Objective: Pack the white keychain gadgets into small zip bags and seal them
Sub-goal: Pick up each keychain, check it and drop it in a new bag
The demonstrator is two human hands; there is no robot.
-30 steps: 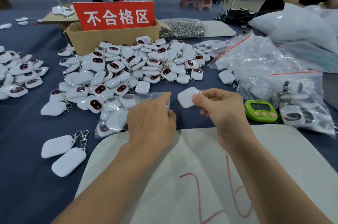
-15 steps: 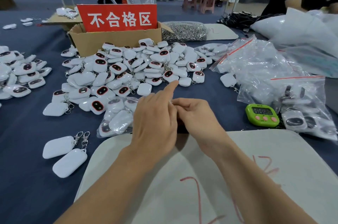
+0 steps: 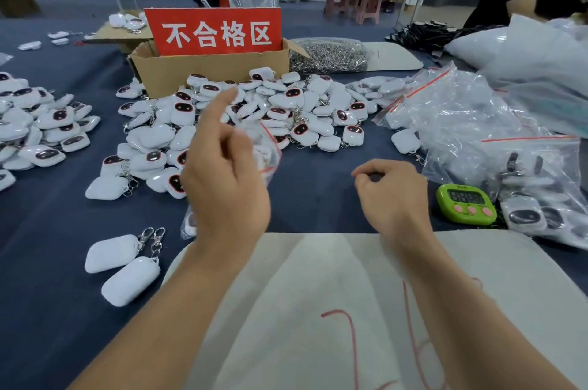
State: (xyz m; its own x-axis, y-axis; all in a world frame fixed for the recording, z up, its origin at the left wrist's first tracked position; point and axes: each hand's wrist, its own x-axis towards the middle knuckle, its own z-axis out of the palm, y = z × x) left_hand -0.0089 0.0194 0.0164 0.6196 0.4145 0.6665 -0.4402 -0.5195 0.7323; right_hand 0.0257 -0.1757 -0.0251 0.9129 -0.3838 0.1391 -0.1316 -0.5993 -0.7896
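My left hand [image 3: 229, 179] is raised over the table, index finger pointing up, with its other fingers pinching a small clear zip bag [image 3: 269, 151] that has a red seal strip. A white keychain gadget shows as a blur inside the bag. My right hand [image 3: 394, 195] hovers to the right, apart from the bag, fingers curled with thumb and forefinger touching and nothing in them. A big heap of loose white gadgets [image 3: 305, 103] with dark faces lies behind the hands. Two gadgets [image 3: 111, 252] lie face down with clips at the near left.
A cardboard box [image 3: 203, 71] with a red sign stands at the back, a bag of metal rings [image 3: 327, 55] beside it. Empty zip bags [image 3: 461, 109] and packed ones [image 3: 534, 195] pile up at right, by a green timer [image 3: 466, 203]. Another gadget heap [image 3: 38, 125] lies far left. A white pad [image 3: 318, 310] is nearest me.
My right hand held a white gadget, brought it to the bag in my left hand, and has drawn back empty. My left hand has lifted the bag with the gadget inside.
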